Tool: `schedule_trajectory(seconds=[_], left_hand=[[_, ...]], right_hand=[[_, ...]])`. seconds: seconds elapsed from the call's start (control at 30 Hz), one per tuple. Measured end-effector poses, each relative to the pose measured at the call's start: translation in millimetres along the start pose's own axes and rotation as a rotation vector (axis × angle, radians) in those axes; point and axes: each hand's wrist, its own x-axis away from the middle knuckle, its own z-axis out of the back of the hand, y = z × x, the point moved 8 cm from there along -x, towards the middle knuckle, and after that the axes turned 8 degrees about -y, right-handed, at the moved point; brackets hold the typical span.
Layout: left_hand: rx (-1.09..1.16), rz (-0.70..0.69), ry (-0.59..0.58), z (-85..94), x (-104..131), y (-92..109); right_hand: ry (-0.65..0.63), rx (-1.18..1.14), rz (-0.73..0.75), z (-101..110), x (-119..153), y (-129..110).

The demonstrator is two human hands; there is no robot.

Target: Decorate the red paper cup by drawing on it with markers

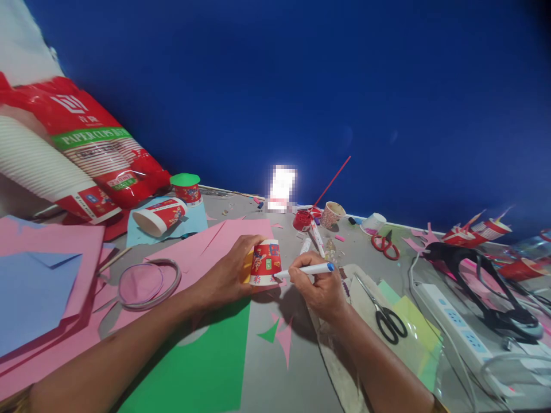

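My left hand (pixel 232 268) is wrapped round a red and white paper cup (pixel 266 263) with printed figures, held above the table. Something yellow shows between the palm and the cup. In my right hand (pixel 319 287) is a white marker pen (pixel 312 269) with a blue end, gripped between the fingers. Its tip meets the cup's side near the lower edge, though whether it touches is hard to make out. Below the cup lie a green paper scrap (pixel 269 332) and a pointed pink scrap (pixel 284 341).
A green sheet (pixel 206 361) and pink sheets (pixel 215 235) cover the left side. Black-handled scissors (pixel 390 321) rest on a cloth at right, near a power strip (pixel 456 327). Stacked paper cups (pixel 38 155) lie far left. Red-handled scissors (pixel 385 245) sit farther back.
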Motion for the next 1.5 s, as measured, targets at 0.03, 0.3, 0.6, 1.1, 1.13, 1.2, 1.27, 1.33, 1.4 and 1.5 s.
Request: schedule_trajectory(seconds=[0.03,0.3,0.6,1.1,1.13,1.2,1.27,1.33,1.4,1.5], left_hand=[[0.004,0.003,0.002,0.1,0.0,-0.5],[0.017,0.009,0.019,1.2,0.7,-1.3],[0.006,0.031,0.024,1.7,1.1,-3.3],[0.002,0.04,-0.004,1.3,0.7,-2.7],[0.002,0.039,-0.006,1.2,0.9,-3.0],[-0.001,0.041,-0.007,1.0,1.2,-3.9],[-0.007,0.04,0.002,1.4,1.4,-4.2],[-0.011,0.032,0.006,1.7,1.3,-3.8],[-0.011,0.029,0.002,1.2,1.1,-3.9],[-0.014,0.038,-0.003,0.5,0.9,-5.8]], right_hand=[[0.009,0.003,0.002,1.4,0.0,-0.1],[0.048,0.029,0.006,7.0,-1.3,-2.0],[0.027,-0.006,-0.052,4.6,-1.3,4.1],[0.044,-0.001,0.004,6.4,0.0,-2.1],[0.04,0.003,0.005,6.0,-0.4,-3.0],[0.034,0.007,0.006,5.2,-0.9,-3.9],[0.025,0.008,0.01,3.9,-1.1,-4.1],[0.017,0.009,0.008,2.3,-1.0,-3.1],[0.013,0.009,0.008,1.4,-0.9,-2.4],[0.013,0.012,0.016,0.8,-1.2,-2.8]])
